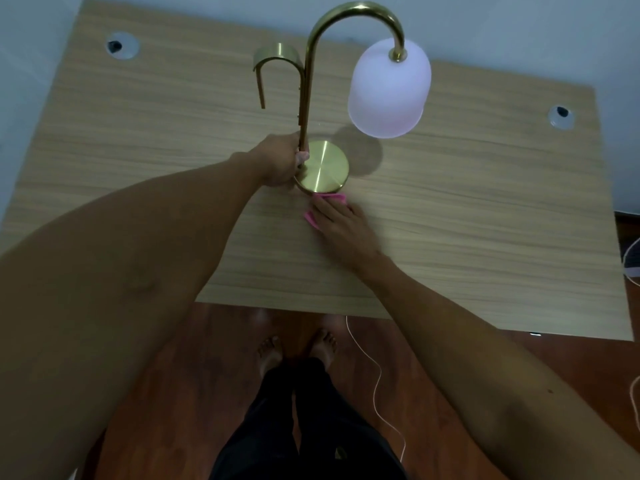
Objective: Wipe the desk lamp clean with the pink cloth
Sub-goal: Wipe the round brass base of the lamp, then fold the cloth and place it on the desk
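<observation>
A brass desk lamp stands upright on the wooden desk [467, 209], with a round base [323, 168], a curved stem [306, 98], a side hook and a frosted white shade [389, 90]. My left hand [280, 162] grips the stem just above the base. My right hand [337, 221] presses a pink cloth [329, 197] against the base's near edge; most of the cloth is hidden under my fingers.
Two round cable holes sit in the desk, one at the back left [122, 46] and one at the right [561, 116]. A thin white cable [375, 372] trails over the reddish wooden floor beside my bare feet. The desk's near edge runs just above my feet.
</observation>
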`<state>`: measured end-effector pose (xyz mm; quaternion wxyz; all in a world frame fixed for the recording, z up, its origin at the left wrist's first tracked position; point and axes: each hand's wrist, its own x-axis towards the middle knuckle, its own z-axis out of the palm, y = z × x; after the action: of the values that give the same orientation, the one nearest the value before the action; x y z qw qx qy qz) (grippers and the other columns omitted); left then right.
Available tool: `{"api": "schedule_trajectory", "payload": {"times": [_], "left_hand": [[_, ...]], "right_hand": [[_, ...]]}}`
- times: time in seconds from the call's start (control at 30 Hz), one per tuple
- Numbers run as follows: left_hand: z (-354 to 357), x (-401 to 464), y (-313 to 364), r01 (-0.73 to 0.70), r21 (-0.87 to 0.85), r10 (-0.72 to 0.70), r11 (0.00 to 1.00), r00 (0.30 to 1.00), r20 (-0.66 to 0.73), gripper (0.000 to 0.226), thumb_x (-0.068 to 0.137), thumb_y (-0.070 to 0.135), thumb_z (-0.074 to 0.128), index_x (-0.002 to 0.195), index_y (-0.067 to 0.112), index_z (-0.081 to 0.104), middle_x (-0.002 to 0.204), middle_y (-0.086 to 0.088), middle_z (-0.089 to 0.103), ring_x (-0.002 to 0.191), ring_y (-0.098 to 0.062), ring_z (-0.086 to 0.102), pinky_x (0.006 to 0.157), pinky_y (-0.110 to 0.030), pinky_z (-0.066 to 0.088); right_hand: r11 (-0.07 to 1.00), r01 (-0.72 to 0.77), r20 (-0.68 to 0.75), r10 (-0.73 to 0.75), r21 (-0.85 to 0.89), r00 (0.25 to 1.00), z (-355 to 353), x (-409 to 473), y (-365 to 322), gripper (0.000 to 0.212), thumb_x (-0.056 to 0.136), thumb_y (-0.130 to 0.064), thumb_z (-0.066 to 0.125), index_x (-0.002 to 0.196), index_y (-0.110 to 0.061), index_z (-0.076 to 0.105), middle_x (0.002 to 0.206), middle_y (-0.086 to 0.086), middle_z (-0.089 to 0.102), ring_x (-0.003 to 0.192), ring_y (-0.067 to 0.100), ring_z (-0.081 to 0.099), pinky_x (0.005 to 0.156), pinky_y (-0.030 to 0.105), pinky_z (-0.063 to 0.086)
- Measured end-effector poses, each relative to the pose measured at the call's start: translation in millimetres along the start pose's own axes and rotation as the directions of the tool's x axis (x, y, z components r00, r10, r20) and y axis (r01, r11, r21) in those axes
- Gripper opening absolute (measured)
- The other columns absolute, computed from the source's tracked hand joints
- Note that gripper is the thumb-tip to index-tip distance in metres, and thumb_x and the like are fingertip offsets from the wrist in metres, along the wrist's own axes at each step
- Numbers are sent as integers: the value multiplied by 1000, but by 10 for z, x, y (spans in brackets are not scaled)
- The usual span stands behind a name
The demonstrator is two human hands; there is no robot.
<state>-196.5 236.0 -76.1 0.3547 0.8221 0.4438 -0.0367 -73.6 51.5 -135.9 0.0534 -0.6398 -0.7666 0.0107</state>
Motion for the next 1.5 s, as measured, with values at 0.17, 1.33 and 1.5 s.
{"api": "schedule_trajectory", "payload": {"times": [0.17, 1.33, 1.5], "left_hand": [[6, -18, 4, -13, 1, 13, 1000, 1000, 2, 26, 104, 30, 43, 119, 14, 56, 105, -4, 58, 98, -20, 53, 82, -33, 36], [36, 3, 33, 14, -17, -15, 1000, 1000, -14, 27, 105, 28, 43, 120, 11, 57, 114, -11, 65, 95, -19, 56, 81, -31, 37], [-23, -48, 72, 36, -19, -35, 999, 999, 38, 31, 103, 31, 43, 125, 11, 53, 124, -14, 61, 115, -30, 56, 89, -34, 38]], "right_hand": [[971, -133, -227, 177, 199, 958, -148, -61, 194, 56, 73, 6, 75, 128, 5, 61, 134, 27, 60, 122, 39, 59, 89, 49, 55], [510, -606, 207, 636, 610, 743, 2, 506, -900, 58, 100, -15, 37, 155, -3, 25, 158, 27, 21, 138, 22, 46, 112, 37, 44], [264, -512, 400, 381, 817, 834, -162, 468, -904, 48, 94, 3, 57, 141, -5, 51, 128, 9, 64, 108, 18, 65, 91, 21, 53]]}}
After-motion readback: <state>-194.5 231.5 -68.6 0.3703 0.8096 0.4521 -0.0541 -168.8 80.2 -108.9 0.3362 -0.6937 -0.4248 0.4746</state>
